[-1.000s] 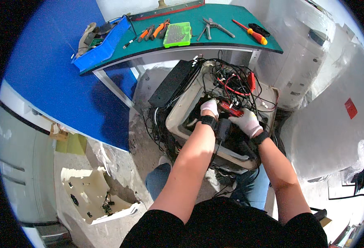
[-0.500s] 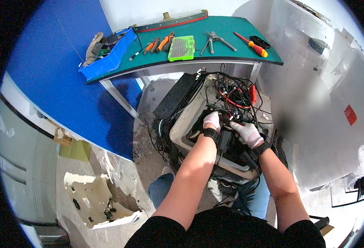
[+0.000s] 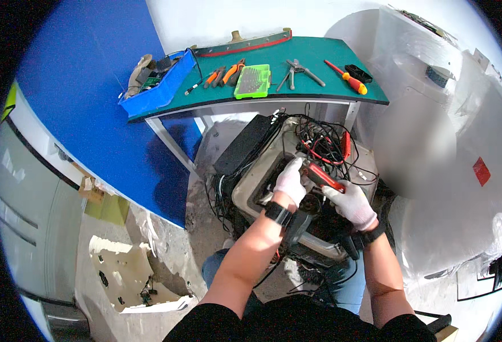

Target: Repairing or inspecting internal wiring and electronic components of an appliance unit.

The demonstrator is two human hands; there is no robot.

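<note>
My gloved right hand (image 3: 351,206) grips the lower end of a red-and-black handled hand tool (image 3: 324,178); its exact kind is hard to make out. The tool slants up and left, its far end beside my gloved left hand (image 3: 291,181). My left hand is closed, its fingertips at the tool's tip; what they pinch is too small to name. Both hands are above an open beige housing (image 3: 251,191) with dark parts inside. On the housing's far side lies a tangle of black cables (image 3: 319,138) with a red piece (image 3: 346,146) among them.
A green-topped table (image 3: 205,94) ahead bears orange-handled pliers (image 3: 232,72), a green bit case (image 3: 253,81), grey pliers (image 3: 298,74), a screwdriver (image 3: 347,77) and a blue bin (image 3: 154,94). A broken beige shell (image 3: 120,273) lies left on the floor; plastic-wrapped panels (image 3: 462,188) stand right.
Both hands have come up and nearer out of the housing. The red-and-black tool, mostly hidden before, now shows plainly between them. The view has shifted slightly.
</note>
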